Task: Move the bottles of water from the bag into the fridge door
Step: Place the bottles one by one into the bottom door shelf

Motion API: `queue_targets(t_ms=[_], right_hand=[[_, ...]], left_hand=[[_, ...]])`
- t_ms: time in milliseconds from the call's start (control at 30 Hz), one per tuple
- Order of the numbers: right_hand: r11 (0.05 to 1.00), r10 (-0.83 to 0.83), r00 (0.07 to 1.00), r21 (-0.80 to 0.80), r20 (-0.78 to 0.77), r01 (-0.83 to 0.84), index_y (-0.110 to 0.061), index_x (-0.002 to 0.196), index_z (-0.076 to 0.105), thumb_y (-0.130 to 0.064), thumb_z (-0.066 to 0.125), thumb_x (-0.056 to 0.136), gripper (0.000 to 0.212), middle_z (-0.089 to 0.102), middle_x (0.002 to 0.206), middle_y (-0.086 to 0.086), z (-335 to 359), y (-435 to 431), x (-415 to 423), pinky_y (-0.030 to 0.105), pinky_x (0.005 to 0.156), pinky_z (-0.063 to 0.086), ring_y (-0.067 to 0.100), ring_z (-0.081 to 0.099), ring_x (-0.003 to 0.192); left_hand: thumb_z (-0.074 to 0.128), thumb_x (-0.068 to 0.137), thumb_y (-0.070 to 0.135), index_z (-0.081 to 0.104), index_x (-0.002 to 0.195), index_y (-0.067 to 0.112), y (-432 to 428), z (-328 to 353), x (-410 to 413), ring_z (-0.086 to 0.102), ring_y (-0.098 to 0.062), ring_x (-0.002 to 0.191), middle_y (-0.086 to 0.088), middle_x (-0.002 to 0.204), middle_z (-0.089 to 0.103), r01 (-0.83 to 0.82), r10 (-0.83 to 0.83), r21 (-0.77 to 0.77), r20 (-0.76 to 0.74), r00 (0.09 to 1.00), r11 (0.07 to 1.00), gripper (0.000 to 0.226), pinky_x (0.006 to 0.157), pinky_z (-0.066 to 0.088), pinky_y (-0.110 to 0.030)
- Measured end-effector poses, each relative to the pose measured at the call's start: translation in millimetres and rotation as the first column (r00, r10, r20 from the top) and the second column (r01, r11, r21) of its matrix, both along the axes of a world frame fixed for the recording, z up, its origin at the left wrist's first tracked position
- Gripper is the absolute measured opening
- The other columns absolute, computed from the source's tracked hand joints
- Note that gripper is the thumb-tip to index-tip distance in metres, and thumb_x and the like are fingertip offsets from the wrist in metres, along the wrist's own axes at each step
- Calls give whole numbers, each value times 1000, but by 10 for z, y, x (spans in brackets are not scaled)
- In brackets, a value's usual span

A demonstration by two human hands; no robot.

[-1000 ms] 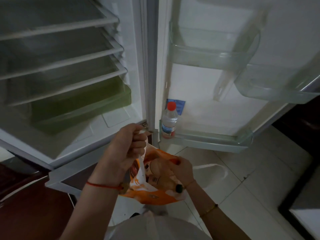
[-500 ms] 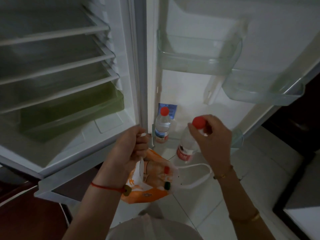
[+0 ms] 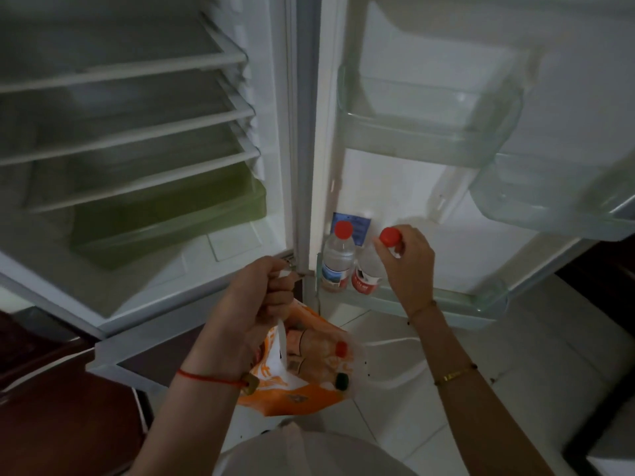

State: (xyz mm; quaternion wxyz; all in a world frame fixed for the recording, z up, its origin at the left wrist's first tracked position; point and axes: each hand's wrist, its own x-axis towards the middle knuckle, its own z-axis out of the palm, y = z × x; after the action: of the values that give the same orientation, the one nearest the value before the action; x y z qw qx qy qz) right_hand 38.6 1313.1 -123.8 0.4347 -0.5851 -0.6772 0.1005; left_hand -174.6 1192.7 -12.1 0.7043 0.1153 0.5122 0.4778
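Observation:
An orange and white plastic bag (image 3: pixel 292 396) hangs from my left hand (image 3: pixel 254 304), which grips its handle in front of the fridge's hinge. Inside the bag I see more bottles, one with a red cap (image 3: pixel 341 348) and one with a dark cap (image 3: pixel 342 380). A clear water bottle with a red cap (image 3: pixel 338 259) stands in the bottom shelf of the fridge door (image 3: pixel 446 305), at its left end. My right hand (image 3: pixel 407 261) holds a second red-capped water bottle (image 3: pixel 369 269) by the neck, upright in that shelf right beside the first.
The fridge body at left has several bare white shelves and a green drawer (image 3: pixel 165 218). Two clear upper door shelves (image 3: pixel 426 132) jut out above the bottles. Pale floor tiles (image 3: pixel 515 355) lie below, with dark wood cabinets at far left and right.
My right hand drew a bottle out of the bag, carried it up and left, and lowered it into the bottom door shelf beside the first bottle. My left hand kept hold of the bag.

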Motion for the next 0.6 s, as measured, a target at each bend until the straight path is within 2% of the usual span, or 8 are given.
queue_targets(t_ms=[133,367,433,500,533,600], right_hand=[[998,34,999,-45,-9,-34,-7,90,60,-25,72,82,23,60,83,9,-137,43,-60,34,74,47,23,54,76],[997,-9,999,-82,-35,6,-7,91,59,-29,73,82,27,53,79,4,-135,94,-81,34,72,46,19,47,72],[991,-15,996,-131,-84,3,-8,101,58,-31,73,81,34,54,81,3,-90,80,-110,29,71,47,17,48,71],[982,-51,983,-189,-178,17,-11,112,50,-38,73,81,46,53,78,3,-70,9,-139,20,62,43,13,48,64],[979,-88,975,-200,-202,47,-12,110,47,-41,70,83,45,52,74,4,-92,-52,-147,18,58,40,11,47,61],[974,-150,973,-195,-173,116,-12,92,46,-39,59,92,30,51,68,5,-246,-229,-139,21,52,38,12,45,55]], left_hand=[[32,96,13,36,79,19,-4,12,12,19,-1,24,9,39,25,1,0,-9,9,1000,1000,18,26,13,-9],[30,96,12,35,73,19,2,33,42,19,0,25,9,39,24,26,-26,6,5,1000,1000,25,28,11,-10],[30,96,12,36,73,19,5,41,53,19,0,25,9,40,24,46,-46,13,-2,999,999,25,27,11,-11],[30,95,11,34,70,19,5,53,62,18,0,26,9,41,24,56,-55,30,-18,998,998,27,29,10,-12],[30,95,10,33,68,20,6,62,64,18,0,26,9,41,24,58,-57,38,-30,998,998,29,29,10,-12],[31,95,10,29,64,21,4,85,63,17,-1,27,8,43,23,62,-60,41,-46,997,997,33,29,10,-13]])
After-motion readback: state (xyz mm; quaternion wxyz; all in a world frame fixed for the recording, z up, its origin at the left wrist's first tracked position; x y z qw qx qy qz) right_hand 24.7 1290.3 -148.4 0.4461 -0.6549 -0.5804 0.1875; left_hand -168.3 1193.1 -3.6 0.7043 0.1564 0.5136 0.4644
